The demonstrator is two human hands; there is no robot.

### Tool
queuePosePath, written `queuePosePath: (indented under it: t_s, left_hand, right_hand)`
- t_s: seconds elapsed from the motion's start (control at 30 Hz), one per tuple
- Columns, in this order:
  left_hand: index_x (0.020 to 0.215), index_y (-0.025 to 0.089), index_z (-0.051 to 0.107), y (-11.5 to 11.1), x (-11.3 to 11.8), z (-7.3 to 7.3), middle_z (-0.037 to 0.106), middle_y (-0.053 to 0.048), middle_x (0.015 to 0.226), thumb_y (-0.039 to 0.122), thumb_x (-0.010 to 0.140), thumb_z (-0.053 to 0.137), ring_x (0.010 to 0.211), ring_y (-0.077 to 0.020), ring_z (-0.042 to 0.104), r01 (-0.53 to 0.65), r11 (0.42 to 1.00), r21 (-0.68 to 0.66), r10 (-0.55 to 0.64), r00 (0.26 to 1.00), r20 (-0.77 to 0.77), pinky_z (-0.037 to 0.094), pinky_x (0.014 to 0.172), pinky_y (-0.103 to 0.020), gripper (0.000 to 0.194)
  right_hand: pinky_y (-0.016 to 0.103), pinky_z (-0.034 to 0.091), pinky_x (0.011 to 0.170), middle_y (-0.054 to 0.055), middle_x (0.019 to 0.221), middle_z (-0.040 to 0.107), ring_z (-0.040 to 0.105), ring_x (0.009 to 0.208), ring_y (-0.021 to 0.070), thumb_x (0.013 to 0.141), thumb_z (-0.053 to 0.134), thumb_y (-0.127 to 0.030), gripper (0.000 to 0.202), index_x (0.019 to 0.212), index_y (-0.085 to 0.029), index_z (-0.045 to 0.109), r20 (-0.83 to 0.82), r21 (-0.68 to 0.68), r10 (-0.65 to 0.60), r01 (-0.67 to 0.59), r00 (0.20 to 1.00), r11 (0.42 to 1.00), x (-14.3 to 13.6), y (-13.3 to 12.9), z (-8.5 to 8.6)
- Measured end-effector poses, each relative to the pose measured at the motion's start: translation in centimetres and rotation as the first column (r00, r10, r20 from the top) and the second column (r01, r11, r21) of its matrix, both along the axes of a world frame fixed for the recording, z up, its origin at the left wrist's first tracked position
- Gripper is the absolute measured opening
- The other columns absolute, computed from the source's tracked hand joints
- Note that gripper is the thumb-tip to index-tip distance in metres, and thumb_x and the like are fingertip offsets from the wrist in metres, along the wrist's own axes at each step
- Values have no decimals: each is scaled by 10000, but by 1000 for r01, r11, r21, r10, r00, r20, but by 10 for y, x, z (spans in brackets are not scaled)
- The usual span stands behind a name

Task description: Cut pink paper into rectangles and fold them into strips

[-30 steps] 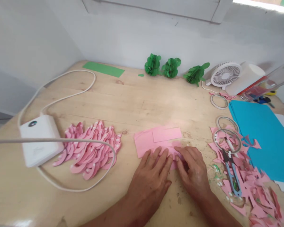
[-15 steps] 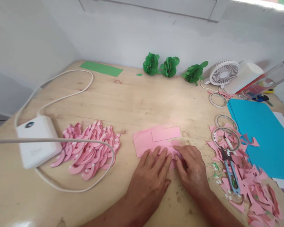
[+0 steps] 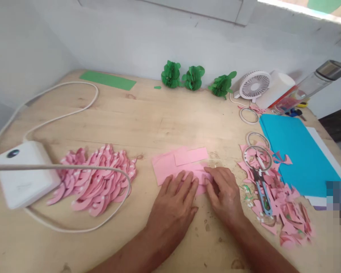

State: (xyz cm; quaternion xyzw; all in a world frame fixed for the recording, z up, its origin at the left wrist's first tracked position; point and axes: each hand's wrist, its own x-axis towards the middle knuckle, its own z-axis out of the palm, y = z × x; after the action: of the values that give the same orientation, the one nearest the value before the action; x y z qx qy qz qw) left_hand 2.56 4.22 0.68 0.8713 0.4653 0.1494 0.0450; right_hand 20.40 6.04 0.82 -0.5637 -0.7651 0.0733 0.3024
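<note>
Pink paper pieces (image 3: 161, 167) lie overlapping on the table in front of me, with a narrow pink strip (image 3: 191, 156) on top at the back. My left hand (image 3: 170, 206) rests flat on the paper, its fingers stretched out and slightly spread. At the paper's right end, my right hand (image 3: 226, 195) has thumb and forefinger pinched on a folded-looking edge; the fingers partly hide it. To the left is a heap of curved pink paper cutouts (image 3: 102, 182) with white bits on them. Snips with blue handles (image 3: 263, 193) lie among pink scraps (image 3: 291, 216) at the right.
A white power bank (image 3: 28, 178) and its looping cable occupy the left. Along the wall stand green paper shapes (image 3: 193, 77), a small fan (image 3: 255, 85) and a tilted clear bottle (image 3: 309, 85). Tape rolls (image 3: 249, 116) and blue sheets (image 3: 298, 151) are on the right.
My view has turned slightly right, so the table's contents sit further left. Both hands stay at the pink paper in nearly the same pose. A pixelated patch now shows at the right edge.
</note>
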Motion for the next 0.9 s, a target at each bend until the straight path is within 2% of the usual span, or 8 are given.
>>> queuePosePath:
  t_s: [0.13,0.3,0.5,0.9]
  left_hand:
    - [1327,188,521,0,1,0,518,-61,1401,370,880,530,1289,-283,454,1,1000,-1,-1,1000,-4,344,1065,-465,482]
    - [1310,171,540,-1,1,1,524,-77,1392,321,905,482,1285,-292,458,9,1000,6,-9,1000,-14,351,1057,-478,436]
    - [1304,158,545,-1,1,2,526,-83,1390,323,912,462,1285,-295,456,13,1000,1,-13,1000,-11,343,1061,-483,434]
    - [1323,181,530,-1,0,1,515,-71,1401,349,914,460,1291,-286,452,7,1000,9,-7,1000,-13,339,1061,-469,447]
  right_hand:
    - [408,454,847,91,1002,651,561,975,231,899,485,-153,246,1115,-170,601,51,67,-26,23,998,998,4,-5,10]
    - [449,405,920,100,1130,648,512,1102,267,886,477,-110,264,1099,-159,626,199,50,62,-74,978,996,-6,-18,21]
    - [466,369,959,115,1185,635,491,1145,294,909,460,-136,287,1145,-118,621,310,20,94,-105,946,994,-10,-28,14]
    - [479,361,966,105,1164,653,518,1125,290,907,476,-150,281,1145,-135,625,271,61,44,-63,962,996,-9,-32,4]
